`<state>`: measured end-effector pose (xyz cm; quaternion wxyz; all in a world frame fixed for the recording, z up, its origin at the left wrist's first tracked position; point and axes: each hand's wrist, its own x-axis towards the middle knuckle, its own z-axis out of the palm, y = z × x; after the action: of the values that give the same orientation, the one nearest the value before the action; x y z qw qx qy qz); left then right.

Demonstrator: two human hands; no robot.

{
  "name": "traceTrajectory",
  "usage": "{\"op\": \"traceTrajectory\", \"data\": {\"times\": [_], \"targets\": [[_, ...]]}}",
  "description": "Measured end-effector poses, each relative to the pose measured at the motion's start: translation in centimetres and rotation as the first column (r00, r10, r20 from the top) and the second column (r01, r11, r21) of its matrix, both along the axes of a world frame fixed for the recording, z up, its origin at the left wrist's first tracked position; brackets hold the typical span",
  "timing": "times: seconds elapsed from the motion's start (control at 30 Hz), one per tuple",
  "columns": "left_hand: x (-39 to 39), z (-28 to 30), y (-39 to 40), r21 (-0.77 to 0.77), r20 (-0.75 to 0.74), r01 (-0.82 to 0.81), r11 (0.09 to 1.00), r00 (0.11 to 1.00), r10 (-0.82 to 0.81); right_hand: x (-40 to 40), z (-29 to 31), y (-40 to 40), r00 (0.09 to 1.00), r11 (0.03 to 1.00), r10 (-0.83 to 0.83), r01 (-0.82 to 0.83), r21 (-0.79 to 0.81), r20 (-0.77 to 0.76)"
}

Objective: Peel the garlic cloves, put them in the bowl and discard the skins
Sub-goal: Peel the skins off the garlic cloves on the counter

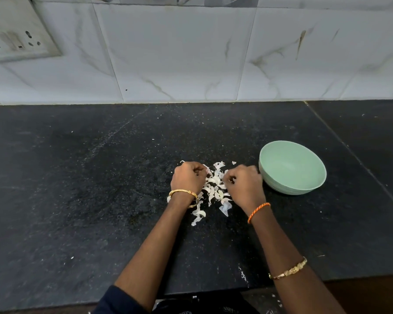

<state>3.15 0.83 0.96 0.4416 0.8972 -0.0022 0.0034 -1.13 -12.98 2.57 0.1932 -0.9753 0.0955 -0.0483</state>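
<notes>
A loose pile of white garlic skins lies on the black counter, in front of me at the middle. My left hand sits at the pile's left edge with its fingers curled in, and a strip of skin pokes out from them. At the pile's right edge my right hand is curled too, its fingertips pinching a bit of white skin. A pale green bowl stands just right of my right hand, and the part of its inside that shows holds nothing. No whole clove is visible.
A white marble-tiled wall rises behind the counter, with a switch and socket plate at its upper left. Small skin flecks dot the counter. The counter's front edge runs close to my body.
</notes>
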Motion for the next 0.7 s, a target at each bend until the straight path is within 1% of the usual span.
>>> {"op": "traceTrajectory", "data": {"times": [0.03, 0.1, 0.2, 0.23, 0.27, 0.33, 0.4, 0.47, 0.5, 0.63, 0.67, 0.7], "targets": [[0.2, -0.1, 0.1, -0.005, -0.002, -0.011, 1.000, 1.000, 0.011, 0.0, -0.2, 0.2, 0.998, 1.000, 0.026, -0.026, 0.001, -0.049], [0.7, -0.1, 0.4, -0.023, -0.008, -0.007, 1.000, 1.000, 0.007, 0.2, -0.4, 0.4, 0.995, 0.996, 0.024, -0.016, 0.083, -0.101], [1.5, 0.2, 0.7, -0.058, -0.019, 0.034, 0.998, 0.999, -0.035, 0.9, -0.5, 0.4, 0.991, 0.993, 0.024, -0.007, 0.122, -0.133], [1.6, 0.5, 0.7, -0.078, -0.032, 0.052, 0.996, 0.998, -0.054, 1.2, -0.5, 0.3, 0.991, 0.987, 0.015, 0.006, 0.159, -0.135], [1.8, 0.8, 0.8, -0.118, -0.061, 0.071, 0.991, 0.995, -0.079, 1.4, -0.3, 0.2, 0.992, 0.972, 0.003, 0.026, 0.232, -0.127], [1.8, 1.3, 0.8, -0.260, -0.173, 0.097, 0.961, 0.974, -0.145, 2.1, 0.0, 0.1, 0.995, 0.901, -0.034, 0.070, 0.427, -0.092], [1.6, 1.6, 0.6, -0.419, -0.281, 0.081, 0.904, 0.935, -0.215, 2.7, 0.6, 0.2, 0.996, 0.794, -0.063, 0.092, 0.601, -0.069], [1.5, 1.7, 0.3, -0.487, -0.332, 0.059, 0.871, 0.910, -0.247, 3.1, 1.1, 0.3, 0.996, 0.661, -0.054, 0.091, 0.745, -0.074], [1.6, 1.7, 0.2, -0.511, -0.340, 0.041, 0.858, 0.908, -0.246, 3.3, 1.3, 0.4, 0.996, 0.607, -0.036, 0.084, 0.790, -0.078], [1.8, 1.6, 0.3, -0.606, -0.361, -0.092, 0.790, 0.917, -0.171, 3.4, 2.2, 0.1, 0.993, 0.493, 0.072, 0.047, 0.869, -0.094], [1.8, 1.6, 0.3, -0.603, -0.364, -0.105, 0.790, 0.919, -0.155, 3.4, 2.4, 0.0, 0.990, 0.472, 0.093, 0.050, 0.880, -0.106], [1.9, 1.5, 0.4, -0.592, -0.362, -0.106, 0.799, 0.921, -0.146, 3.3, 2.5, -0.1, 0.988, 0.471, 0.105, 0.051, 0.881, -0.114]]}}
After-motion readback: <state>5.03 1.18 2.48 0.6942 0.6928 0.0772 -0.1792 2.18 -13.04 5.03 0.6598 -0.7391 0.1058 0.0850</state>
